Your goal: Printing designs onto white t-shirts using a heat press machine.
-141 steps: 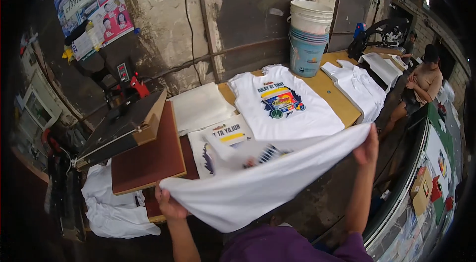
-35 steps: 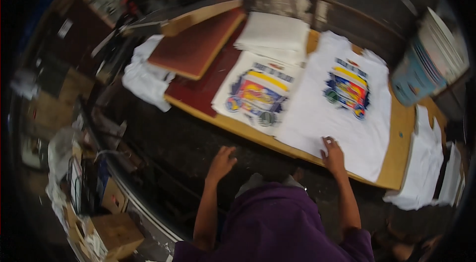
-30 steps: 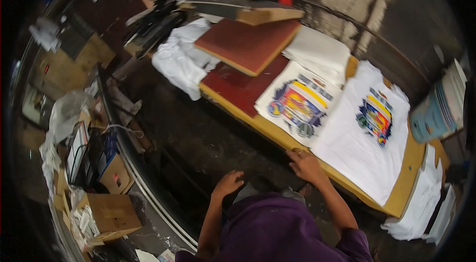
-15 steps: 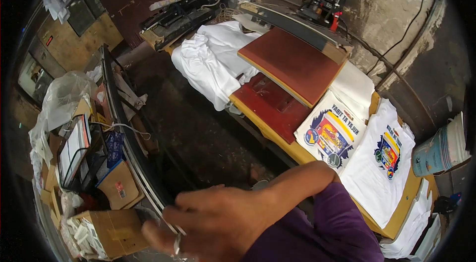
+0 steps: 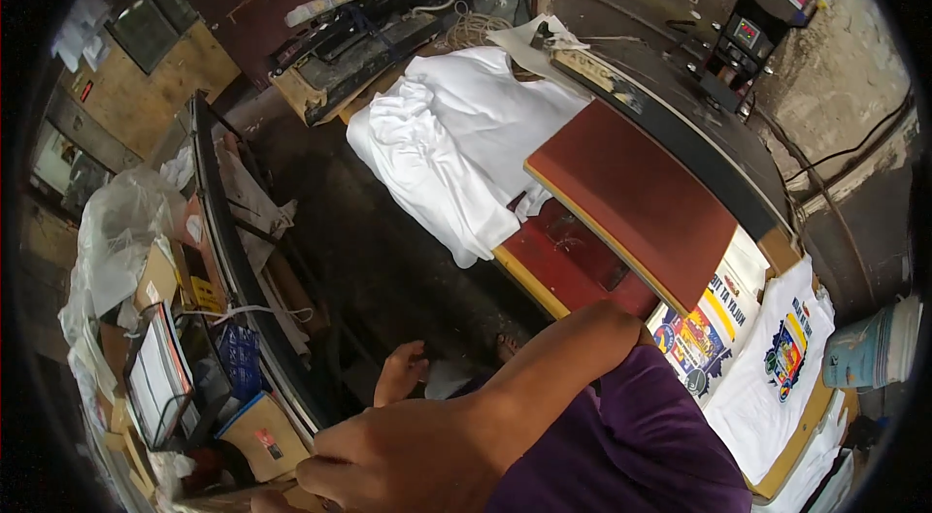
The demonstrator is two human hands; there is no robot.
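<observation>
My right arm, in a purple sleeve, reaches across the lower middle. My right hand [image 5: 398, 455] is large and near, back up, its fingers bent down by the lower edge. Their tips are hidden, so a held thing cannot be made out. Beyond that forearm, my left hand [image 5: 401, 373] shows in part, fingers loosely bent and apart, with nothing visible in them. A pale, blurred patch [image 5: 449, 379] lies beside it; what it is I cannot tell. Both hands are away from the heat press, whose reddish-brown upper plate [image 5: 636, 198] sits offset above a red lower board [image 5: 553, 246].
White shirts [image 5: 437, 144] lie heaped beyond the press. Printed white shirts [image 5: 791, 363] lie on the yellow-edged table at right, near a blue bucket [image 5: 859, 358]. At left, a dark rail [image 5: 218, 222] borders shelves with plastic, folders and cardboard. Another black press [image 5: 359, 47] stands farther back.
The view has shifted, so the press and shirts sit lower and farther right. My right hand's fingers, spread before, are now bent down. My left hand now shows beyond the right forearm.
</observation>
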